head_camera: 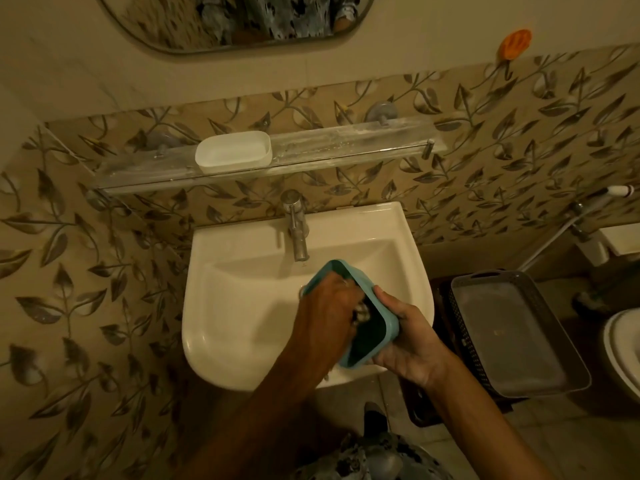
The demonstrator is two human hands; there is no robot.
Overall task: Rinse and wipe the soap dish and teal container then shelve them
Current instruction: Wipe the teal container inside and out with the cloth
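The teal container is tilted over the white sink, its mouth turned up towards me. My right hand grips it from the right side, thumb on the rim. My left hand reaches into it, fingers curled round a small greyish cloth pressed against the inner wall. The white soap dish stands upright on the left part of the glass shelf above the sink.
A steel tap stands at the back of the sink, no water running that I can see. A grey plastic tray rests on a dark basket to the right, with a toilet rim beyond. A mirror hangs above the shelf.
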